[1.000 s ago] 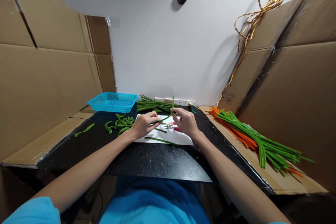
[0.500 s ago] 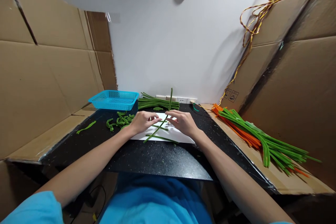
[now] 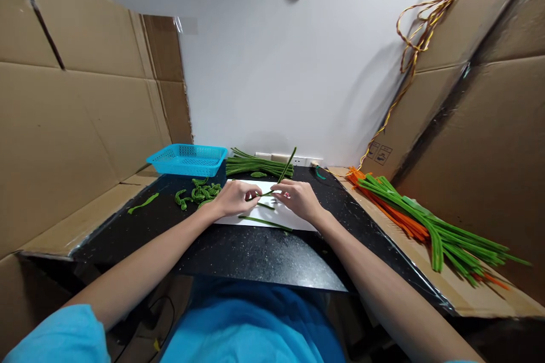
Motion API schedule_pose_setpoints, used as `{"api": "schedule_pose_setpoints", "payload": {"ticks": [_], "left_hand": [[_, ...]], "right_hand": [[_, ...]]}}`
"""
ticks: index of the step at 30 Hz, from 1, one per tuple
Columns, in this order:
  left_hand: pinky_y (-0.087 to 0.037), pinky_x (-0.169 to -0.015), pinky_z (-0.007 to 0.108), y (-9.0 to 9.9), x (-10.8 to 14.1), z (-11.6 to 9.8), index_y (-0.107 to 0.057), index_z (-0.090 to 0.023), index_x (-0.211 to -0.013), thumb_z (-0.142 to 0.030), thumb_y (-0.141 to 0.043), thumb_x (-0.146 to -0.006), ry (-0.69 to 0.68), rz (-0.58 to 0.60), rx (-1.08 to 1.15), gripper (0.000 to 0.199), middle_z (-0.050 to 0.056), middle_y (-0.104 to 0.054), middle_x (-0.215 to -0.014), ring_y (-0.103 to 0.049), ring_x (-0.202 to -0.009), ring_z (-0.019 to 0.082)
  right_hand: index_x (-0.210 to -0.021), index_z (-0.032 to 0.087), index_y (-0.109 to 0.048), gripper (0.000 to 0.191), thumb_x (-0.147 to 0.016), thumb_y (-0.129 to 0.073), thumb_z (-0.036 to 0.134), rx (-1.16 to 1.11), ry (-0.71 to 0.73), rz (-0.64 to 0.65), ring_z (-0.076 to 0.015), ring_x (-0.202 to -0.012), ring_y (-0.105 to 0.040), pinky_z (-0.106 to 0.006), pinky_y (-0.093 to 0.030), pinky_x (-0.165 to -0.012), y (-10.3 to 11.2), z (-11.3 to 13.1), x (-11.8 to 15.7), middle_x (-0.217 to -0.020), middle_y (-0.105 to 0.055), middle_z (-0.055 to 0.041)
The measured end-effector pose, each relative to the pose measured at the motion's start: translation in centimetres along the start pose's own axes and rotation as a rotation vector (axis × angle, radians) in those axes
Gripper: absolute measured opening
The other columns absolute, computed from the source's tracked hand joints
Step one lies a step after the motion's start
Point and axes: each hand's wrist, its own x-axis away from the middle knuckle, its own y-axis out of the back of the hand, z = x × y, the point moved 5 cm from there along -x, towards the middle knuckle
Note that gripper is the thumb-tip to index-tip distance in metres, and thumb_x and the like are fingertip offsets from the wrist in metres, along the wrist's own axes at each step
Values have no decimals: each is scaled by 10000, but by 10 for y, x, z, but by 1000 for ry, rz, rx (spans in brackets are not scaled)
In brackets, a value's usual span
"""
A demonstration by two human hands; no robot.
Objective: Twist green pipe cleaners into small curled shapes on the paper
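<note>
Your left hand (image 3: 238,197) is pinched, thumb against fingers, on the lower length of a green stem (image 3: 288,163). Your right hand (image 3: 297,197) is pinched on the same stem further along, near its middle. The stem is positioned in front of you, above the white sheet (image 3: 293,220); its upper length slants up and to the right beyond your right fingertips, and the section between your hands runs at a flatter angle. A small red part (image 3: 286,194) is visible by your right fingers; the rest of it is hidden.

The white sheet lies on the black tabletop (image 3: 255,258). On the sheet, near its front edge, lies a long cut stem (image 3: 264,222); a shorter piece (image 3: 266,206) lies behind it, partly covered by your left hand.

To the left of your left hand, refer to the heap of twisted green pieces (image 3: 204,195). A single green strip (image 3: 143,203) lies further left, apart from the heap. The blue basket (image 3: 183,169) stands behind the heap. A bundle of dark green stems (image 3: 255,167) lies at the rear, in front of the power strip (image 3: 300,161). To your right, bright green stems (image 3: 426,224) lie partly over orange stems (image 3: 395,212) on cardboard (image 3: 477,307).
</note>
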Motion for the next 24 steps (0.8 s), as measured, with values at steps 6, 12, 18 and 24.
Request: {"api": "schedule_pose_setpoints", "payload": {"ticks": [6,12,18,24], "left_hand": [[-478,-695,249,-4,-1,-2,-775,-232,-1050,-252,-615,-943,-74,-11,48,194,26,-802,-946,-731,-786,171],[-471,-690,248,2,-3,8,-693,-276,-1266,-224,-649,-890,-23,23,-59,382,-4,-792,-954,-729,-795,179],[-451,-686,248,10,-4,22,-488,-265,-1484,-160,-595,-878,97,-65,-84,624,2,-756,-1030,-701,-863,176],[-419,-645,265,8,-2,29,-403,-266,-1520,-85,-575,-842,275,-146,-53,723,25,-732,-1073,-665,-803,172]], "right_hand": [[-1007,256,-795,134,-986,-663,266,18,41,21,-142,-664,-639,-246,-378,-626,-1,2,-2,-789,-725,-10],[-1002,231,-767,139,-1000,-635,276,-10,38,-28,-153,-722,-628,-257,-408,-671,3,3,-4,-853,-721,-32],[-1006,236,-748,139,-1006,-642,326,-12,-11,-55,-177,-807,-643,-264,-424,-694,4,-1,-2,-915,-729,-42],[-952,234,-757,192,-1013,-634,369,-31,-16,-112,-166,-774,-632,-264,-414,-668,7,-3,-1,-922,-717,-44]]}}
